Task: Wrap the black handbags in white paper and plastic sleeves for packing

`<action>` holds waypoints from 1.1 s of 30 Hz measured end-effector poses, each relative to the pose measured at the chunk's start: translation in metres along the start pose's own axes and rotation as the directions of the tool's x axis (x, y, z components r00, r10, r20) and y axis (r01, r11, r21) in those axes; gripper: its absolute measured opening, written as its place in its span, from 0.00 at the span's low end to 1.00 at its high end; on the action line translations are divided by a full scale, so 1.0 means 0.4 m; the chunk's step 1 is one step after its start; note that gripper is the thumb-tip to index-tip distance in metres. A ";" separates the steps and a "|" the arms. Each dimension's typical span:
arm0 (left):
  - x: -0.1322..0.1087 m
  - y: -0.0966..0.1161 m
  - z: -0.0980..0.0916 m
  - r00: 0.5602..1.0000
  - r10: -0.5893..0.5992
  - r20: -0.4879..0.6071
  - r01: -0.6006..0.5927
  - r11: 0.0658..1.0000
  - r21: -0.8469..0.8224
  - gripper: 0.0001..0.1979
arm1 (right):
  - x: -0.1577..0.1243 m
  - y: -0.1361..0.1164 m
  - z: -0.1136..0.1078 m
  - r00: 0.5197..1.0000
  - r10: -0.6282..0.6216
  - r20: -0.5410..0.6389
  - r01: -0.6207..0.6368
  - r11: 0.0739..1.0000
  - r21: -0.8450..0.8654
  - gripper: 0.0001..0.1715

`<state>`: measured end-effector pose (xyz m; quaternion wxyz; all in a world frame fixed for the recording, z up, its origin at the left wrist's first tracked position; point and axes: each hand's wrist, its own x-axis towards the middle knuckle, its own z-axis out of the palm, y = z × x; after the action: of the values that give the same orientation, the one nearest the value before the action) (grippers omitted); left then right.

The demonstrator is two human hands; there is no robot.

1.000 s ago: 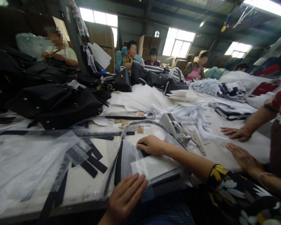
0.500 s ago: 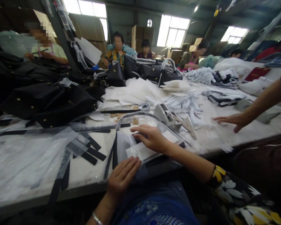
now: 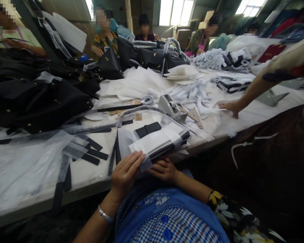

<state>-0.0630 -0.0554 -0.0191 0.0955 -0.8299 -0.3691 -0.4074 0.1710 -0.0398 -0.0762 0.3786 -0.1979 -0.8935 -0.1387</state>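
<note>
black bag (image 3: 170, 147) under white sheet (image 3: 155, 138) — left hand (image 3: 126, 172), fingers together, beside right hand (image 3: 165, 170); both grips unclear

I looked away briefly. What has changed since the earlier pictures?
The right hand has come off the top of the bag and back to the bag's near edge. One co-worker's hand shows now, where two did at first. The left hand stays at the white sheet, the tape dispenser beyond the bag.
</note>
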 end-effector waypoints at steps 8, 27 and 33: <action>0.001 -0.002 -0.003 0.999 0.007 0.038 -0.007 1.000 0.011 0.22 | 0.062 -0.037 0.001 0.994 0.016 -0.111 0.006 0.982 0.188 0.05; -0.020 -0.025 -0.006 0.996 0.083 -0.015 -0.084 0.996 -0.017 0.19 | 0.182 -0.103 -0.143 0.993 0.112 0.038 -0.119 0.922 0.368 0.08; -0.014 -0.023 -0.009 0.998 0.064 -0.026 -0.065 0.997 -0.036 0.19 | 0.210 -0.113 -0.163 0.996 0.068 0.066 -0.089 0.913 0.399 0.10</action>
<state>-0.0738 -0.0533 -0.0223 0.0977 -0.8379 -0.3334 -0.4210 0.1373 -0.0846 0.0247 0.3936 -0.1552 -0.9035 0.0677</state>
